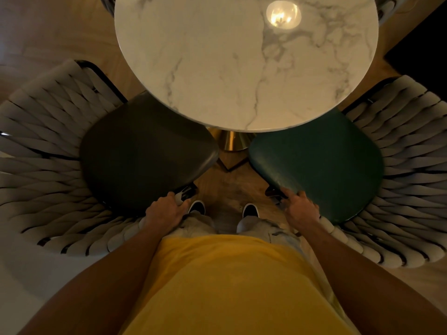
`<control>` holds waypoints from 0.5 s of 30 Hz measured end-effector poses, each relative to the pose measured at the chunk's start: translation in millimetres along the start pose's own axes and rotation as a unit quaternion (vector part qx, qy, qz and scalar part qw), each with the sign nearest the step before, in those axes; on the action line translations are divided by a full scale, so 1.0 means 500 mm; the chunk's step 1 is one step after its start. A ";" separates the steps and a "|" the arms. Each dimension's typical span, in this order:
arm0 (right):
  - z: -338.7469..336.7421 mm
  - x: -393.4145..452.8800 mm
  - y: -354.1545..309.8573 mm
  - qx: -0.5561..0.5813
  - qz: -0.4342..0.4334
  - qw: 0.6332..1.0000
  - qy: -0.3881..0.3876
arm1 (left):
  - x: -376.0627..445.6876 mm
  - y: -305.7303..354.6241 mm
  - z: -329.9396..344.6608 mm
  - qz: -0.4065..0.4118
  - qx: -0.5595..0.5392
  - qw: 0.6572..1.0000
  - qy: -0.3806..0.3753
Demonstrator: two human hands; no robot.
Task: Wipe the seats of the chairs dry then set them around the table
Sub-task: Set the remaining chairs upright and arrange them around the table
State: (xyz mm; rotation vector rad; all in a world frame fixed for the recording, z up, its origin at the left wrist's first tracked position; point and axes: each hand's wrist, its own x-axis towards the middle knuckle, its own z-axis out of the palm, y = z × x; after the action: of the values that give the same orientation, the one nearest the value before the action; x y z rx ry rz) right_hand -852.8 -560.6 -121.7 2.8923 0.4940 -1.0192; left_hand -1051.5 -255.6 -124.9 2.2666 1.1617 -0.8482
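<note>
At my sides, my left hand (167, 210) curls on the dark chair (145, 151) and my right hand (301, 210) grips the green chair's (319, 163) seat edge. No cloth shows; both chairs look tucked to the bench (242, 68), so placing seems nearly done.

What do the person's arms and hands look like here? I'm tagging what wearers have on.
Both forearms are bare, with no sleeve reaching them, and the left hand and right hand wear no gloves. No watch, ring or wristband shows in this dim light. A yellow shirt covers the torso between the arms.
</note>
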 end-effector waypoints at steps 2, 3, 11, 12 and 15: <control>0.001 0.001 0.000 0.000 -0.001 1.000 -0.004 | -0.001 0.002 -0.001 0.002 0.001 1.000 -0.001; 0.001 0.002 0.000 0.000 -0.001 1.000 -0.005 | -0.001 0.002 0.000 0.003 0.002 1.000 0.000; -0.002 0.002 0.005 0.002 -0.009 1.000 -0.010 | -0.001 0.006 -0.001 -0.002 0.013 1.000 -0.002; -0.003 0.002 0.005 0.004 -0.010 1.000 -0.011 | -0.001 0.005 0.000 -0.004 0.017 1.000 -0.004; -0.004 0.003 0.003 0.009 -0.010 1.000 -0.016 | -0.003 0.008 -0.003 -0.011 0.017 1.000 -0.010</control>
State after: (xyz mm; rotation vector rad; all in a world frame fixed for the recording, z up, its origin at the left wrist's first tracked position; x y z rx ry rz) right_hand -850.0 -561.4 -120.9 2.8884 0.5145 -1.0752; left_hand -1048.3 -257.6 -122.7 2.2699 1.1741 -0.9044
